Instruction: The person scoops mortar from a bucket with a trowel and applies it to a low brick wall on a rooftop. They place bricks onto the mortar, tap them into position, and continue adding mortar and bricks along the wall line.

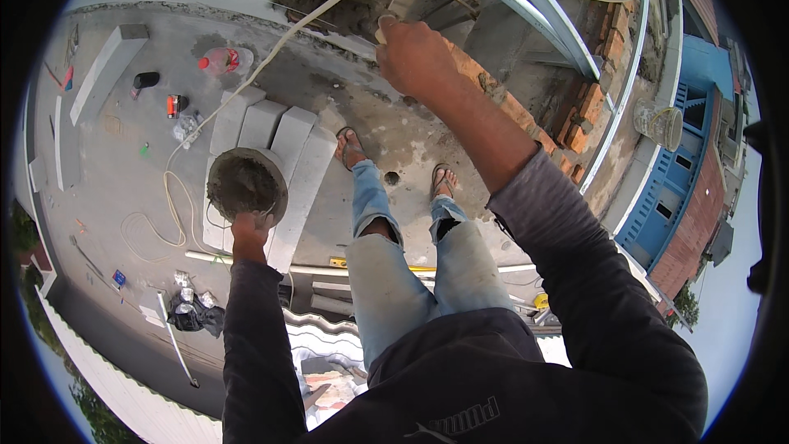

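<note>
Nearest, below the dark sleeves, faded pale-blue jeans (382, 284), torn open at the knees, run down to feet in thong sandals (351, 146). Ahead and to the left, over a group of pale, smooth-faced, sharp-edged lightweight blocks (291, 136), is a round grey bucket (279, 171); whether it rests on them cannot be told. Wet grey mortar (242, 178), lumpy and thick, coats its inside. The left hand (251, 233) is closed over the bucket's near rim, its forearm straight ahead.

Farther out, the right arm reaches up and across to the front, the right hand (417, 59) curled tight around the pale handle of a hand tool (380, 36); its working end is hard to make out. Beside it runs a course of rough orange bricks (493, 99), with dark, crumbly mortar smeared along the wall top beyond. A cream cable (308, 20) loops across, near shiny metal channels (542, 10). A clear bottle (220, 62) with a red cap lies on the concrete floor (185, 41). Farthest right stands a blue building (670, 189).
</note>
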Motion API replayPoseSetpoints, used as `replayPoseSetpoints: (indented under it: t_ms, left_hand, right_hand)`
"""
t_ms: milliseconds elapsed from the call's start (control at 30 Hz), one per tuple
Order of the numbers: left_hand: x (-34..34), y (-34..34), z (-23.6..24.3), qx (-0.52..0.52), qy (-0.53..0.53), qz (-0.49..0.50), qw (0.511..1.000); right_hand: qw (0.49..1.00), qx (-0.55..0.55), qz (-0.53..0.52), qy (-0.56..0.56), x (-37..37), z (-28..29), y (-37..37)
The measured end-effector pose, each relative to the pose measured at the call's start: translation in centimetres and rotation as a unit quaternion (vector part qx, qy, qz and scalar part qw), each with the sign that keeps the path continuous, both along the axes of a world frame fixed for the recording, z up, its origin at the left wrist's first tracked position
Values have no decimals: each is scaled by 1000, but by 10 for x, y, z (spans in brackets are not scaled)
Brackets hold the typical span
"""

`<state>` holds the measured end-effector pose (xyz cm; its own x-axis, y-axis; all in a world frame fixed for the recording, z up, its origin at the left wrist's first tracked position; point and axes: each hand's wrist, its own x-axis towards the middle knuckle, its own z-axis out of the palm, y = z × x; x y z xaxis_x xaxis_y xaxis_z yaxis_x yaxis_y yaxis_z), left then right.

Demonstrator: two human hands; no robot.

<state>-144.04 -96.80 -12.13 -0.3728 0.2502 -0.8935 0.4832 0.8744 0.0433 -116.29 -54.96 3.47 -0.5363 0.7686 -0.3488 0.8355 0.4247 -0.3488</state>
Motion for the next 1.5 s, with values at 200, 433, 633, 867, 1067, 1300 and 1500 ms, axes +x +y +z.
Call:
replayPoseSetpoints:
  t_ms: [200, 433, 633, 867, 1067, 1300, 1500]
  left_hand:
    - [29, -10, -9, 132, 9, 751, 647]
    - [62, -33, -5, 125, 77, 660, 737]
    - [186, -51, 48, 72, 34, 333, 940]
    - [292, 11, 128, -126, -79, 41, 988]
    - [279, 33, 88, -147, -80, 62, 984]
    - [275, 31, 75, -162, -70, 71, 982]
    - [270, 35, 76, -159, -74, 79, 981]
  right_hand:
    - [994, -20, -24, -109, -18, -33, 6]
    - [980, -7, 22, -197, 63, -25, -13]
    - [984, -15, -39, -175, 111, 2, -38]
    - [832, -366, -361, 210, 185, -48, -155]
    - [856, -313, -374, 171, 96, -207, -191]
    - [933, 66, -285, 211, -33, -283, -145]
    - [801, -55, -523, 287, 8, -306, -160]
